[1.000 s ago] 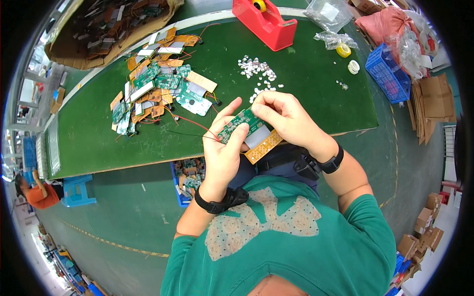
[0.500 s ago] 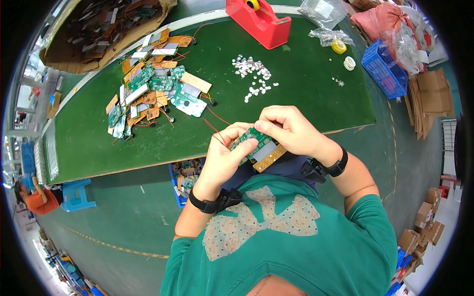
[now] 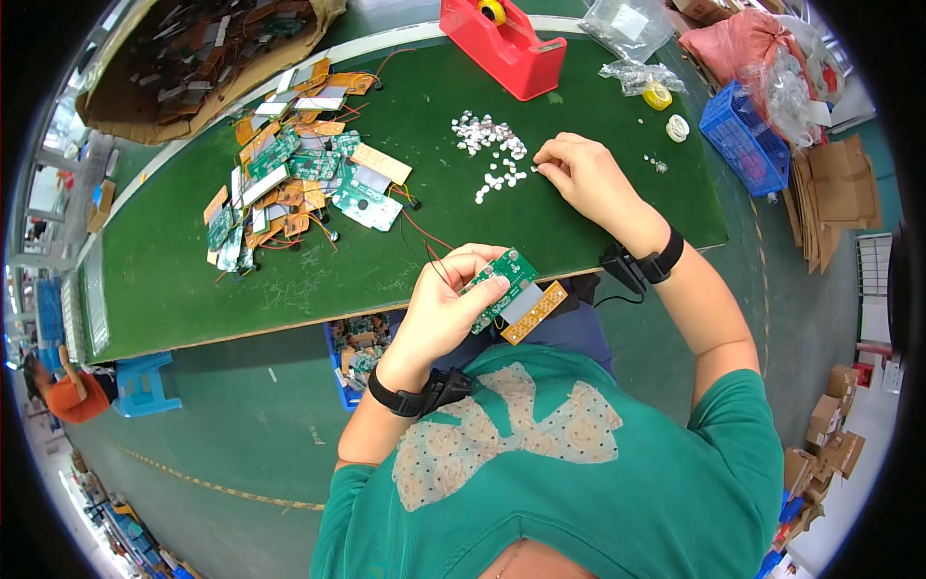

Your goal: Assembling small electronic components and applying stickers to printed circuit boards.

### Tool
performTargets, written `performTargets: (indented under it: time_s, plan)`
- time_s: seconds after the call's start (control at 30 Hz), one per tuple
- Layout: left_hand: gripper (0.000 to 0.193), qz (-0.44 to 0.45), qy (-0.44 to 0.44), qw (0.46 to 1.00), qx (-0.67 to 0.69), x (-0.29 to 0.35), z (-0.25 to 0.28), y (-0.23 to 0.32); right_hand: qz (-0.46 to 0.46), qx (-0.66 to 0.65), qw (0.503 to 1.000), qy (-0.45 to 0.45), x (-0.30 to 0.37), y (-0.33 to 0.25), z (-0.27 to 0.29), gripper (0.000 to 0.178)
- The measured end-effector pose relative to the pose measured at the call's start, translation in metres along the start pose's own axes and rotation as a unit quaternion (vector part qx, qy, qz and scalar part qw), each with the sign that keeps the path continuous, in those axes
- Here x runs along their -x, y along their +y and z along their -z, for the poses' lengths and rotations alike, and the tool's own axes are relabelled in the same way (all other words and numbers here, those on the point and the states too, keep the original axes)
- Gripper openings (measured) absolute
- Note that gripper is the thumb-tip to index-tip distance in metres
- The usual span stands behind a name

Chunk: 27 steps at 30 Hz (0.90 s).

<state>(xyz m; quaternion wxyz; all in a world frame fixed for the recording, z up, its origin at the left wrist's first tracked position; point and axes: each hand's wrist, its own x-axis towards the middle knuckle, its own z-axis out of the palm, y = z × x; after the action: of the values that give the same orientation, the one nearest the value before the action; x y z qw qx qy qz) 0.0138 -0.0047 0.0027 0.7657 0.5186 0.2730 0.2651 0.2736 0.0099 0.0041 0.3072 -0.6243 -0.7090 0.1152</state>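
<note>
My left hand [image 3: 449, 301] is closed around a green circuit board [image 3: 508, 280], thumb on top, near the front edge of the table. A grey flat cable joins that board to a tan strip board [image 3: 533, 314], which hangs out past my fingers. Thin red and dark wires trail from behind the left hand. Over the table, my right hand [image 3: 588, 179] pinches at a small white piece [image 3: 535, 169] at the right side of the scattered white pieces [image 3: 487, 133]. Its fingertips are together, and the piece shows just at their tips.
A heap of wired circuit boards [image 3: 289, 179] covers the table's left part; a cardboard box [image 3: 198, 121] of more stands behind. At the back are a red tape dispenser [image 3: 506, 53], tape rolls [image 3: 678, 127] and a blue basket [image 3: 745, 140]. A blue bin [image 3: 349, 381] sits below the table edge.
My right hand has left the circuit board and moved up and away to the scattered white pieces. The left hand keeps hold of the board, whose face now shows more.
</note>
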Motion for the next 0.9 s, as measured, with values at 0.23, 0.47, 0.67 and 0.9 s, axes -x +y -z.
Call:
performTargets:
  time_s: [0.23, 0.47, 0.67, 0.9]
  plan:
    - [0.009, -0.003, 0.006, 1.0, 0.009, 0.002, 0.003, -0.004, -0.001, 0.061, 0.998, -0.024, -0.004, -0.008, -0.002, 0.006]
    - [0.008, -0.102, 0.025, 0.994, 0.009, 0.0, 0.004, 0.007, -0.175, -0.33, 0.924, -0.077, 0.006, -0.039, 0.012, 0.01]
    - [0.005, -0.138, -0.015, 0.985, 0.101, -0.002, -0.005, 0.017, -0.155, -0.503, 0.85, 0.007, 0.026, -0.077, -0.004, 0.01]
    - [0.004, -0.17, -0.025, 0.983, 0.063, 0.002, -0.006, 0.02, -0.06, -0.371, 0.923, 0.082, 0.032, -0.078, -0.01, 0.01]
